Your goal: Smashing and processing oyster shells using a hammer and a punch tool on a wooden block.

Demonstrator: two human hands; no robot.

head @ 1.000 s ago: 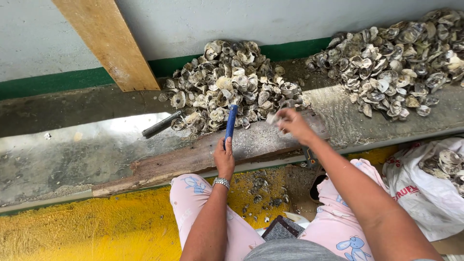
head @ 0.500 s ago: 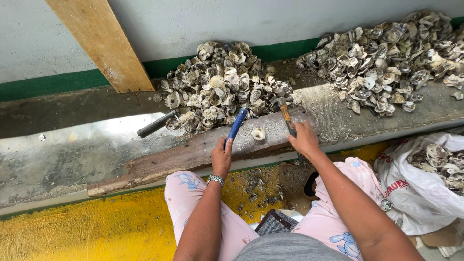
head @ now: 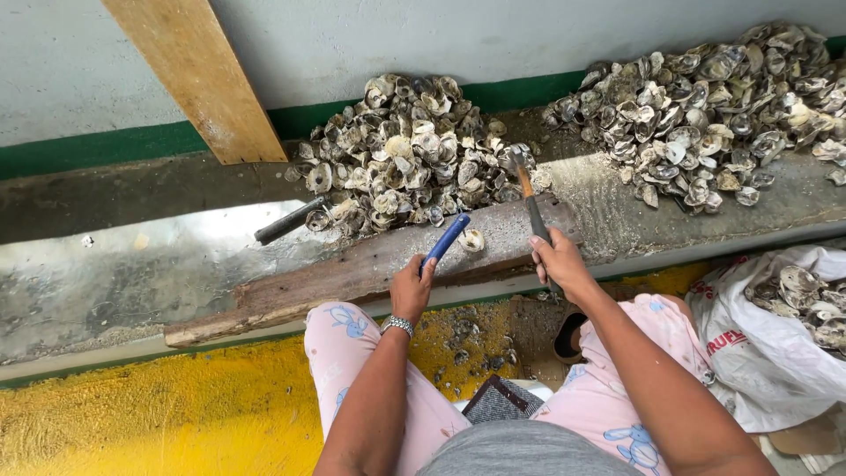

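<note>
- Left hand (head: 411,286) fingers gripped a blue tool (head: 447,240) at centre frame, tip by a shell (head: 473,240)
- Right hand (head: 557,262) fingers wrapped a hammer (head: 529,196)

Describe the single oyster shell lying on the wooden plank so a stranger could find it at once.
Start at the weathered wooden plank lying along the concrete ledge, in front of the left shell pile. Beside the tip of the blue-handled tool held in the left hand lies one oyster shell. It is pale, roundish and alone, apart from the heaped shells.
</note>
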